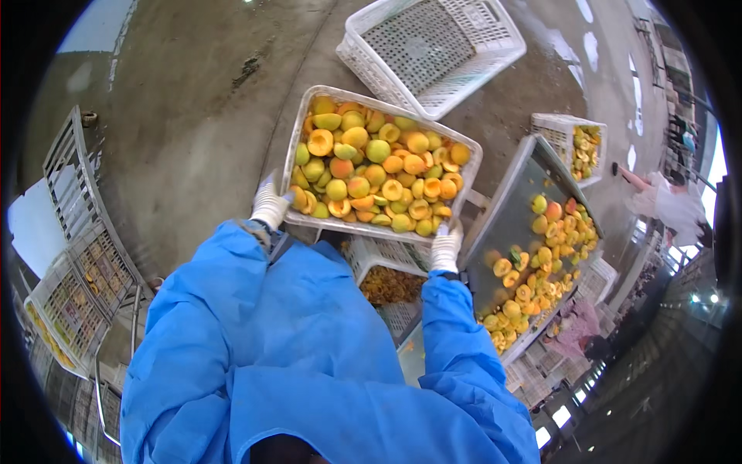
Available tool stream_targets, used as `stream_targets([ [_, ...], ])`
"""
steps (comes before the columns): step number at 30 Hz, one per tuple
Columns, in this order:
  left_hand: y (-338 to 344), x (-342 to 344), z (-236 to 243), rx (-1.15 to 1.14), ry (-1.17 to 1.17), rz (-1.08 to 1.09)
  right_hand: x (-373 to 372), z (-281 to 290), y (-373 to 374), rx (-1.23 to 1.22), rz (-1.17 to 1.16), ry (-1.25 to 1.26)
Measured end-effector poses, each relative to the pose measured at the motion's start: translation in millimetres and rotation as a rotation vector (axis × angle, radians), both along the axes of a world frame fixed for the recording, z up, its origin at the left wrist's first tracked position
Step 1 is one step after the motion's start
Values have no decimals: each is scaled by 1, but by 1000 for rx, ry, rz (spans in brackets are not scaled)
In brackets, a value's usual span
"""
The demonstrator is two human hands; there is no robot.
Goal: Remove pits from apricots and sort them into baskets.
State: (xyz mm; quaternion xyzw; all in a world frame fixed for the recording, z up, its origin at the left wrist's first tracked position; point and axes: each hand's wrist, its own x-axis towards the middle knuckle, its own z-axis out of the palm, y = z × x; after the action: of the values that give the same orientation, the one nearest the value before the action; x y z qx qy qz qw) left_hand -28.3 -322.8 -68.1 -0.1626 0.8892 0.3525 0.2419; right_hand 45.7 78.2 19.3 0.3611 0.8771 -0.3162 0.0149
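A white plastic crate [469, 164] full of halved apricots [376, 172], yellow and orange with some greenish skins, is in front of me. My left hand [270, 203], in a white glove, grips its near left corner. At the near right corner my right hand [446, 246], gloved as well, is closed on the rim. Both sleeves are blue. The crate's underside is hidden, so I cannot tell what bears its weight. Just beyond it, close to its far edge, stands a white perforated crate [417, 46] with nothing seen in it.
To the right a metal-topped table [483, 278] carries loose apricot halves [541, 271]. Below my crate, another crate [367, 267] holds brownish bits. A crate of fruit [586, 151] stands beyond the table. Stacked crates [77, 286] and a metal trolley frame [99, 379] are at left. People work at far right.
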Motion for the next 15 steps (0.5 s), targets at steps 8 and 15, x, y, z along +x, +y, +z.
stream_targets([
  [8, 21, -42, -56, 227, -32, 73, -9, -137, 102, 14, -416, -76],
  [15, 26, -63, -64, 331, -18, 52, 19, -174, 267, 256, -116, -621],
])
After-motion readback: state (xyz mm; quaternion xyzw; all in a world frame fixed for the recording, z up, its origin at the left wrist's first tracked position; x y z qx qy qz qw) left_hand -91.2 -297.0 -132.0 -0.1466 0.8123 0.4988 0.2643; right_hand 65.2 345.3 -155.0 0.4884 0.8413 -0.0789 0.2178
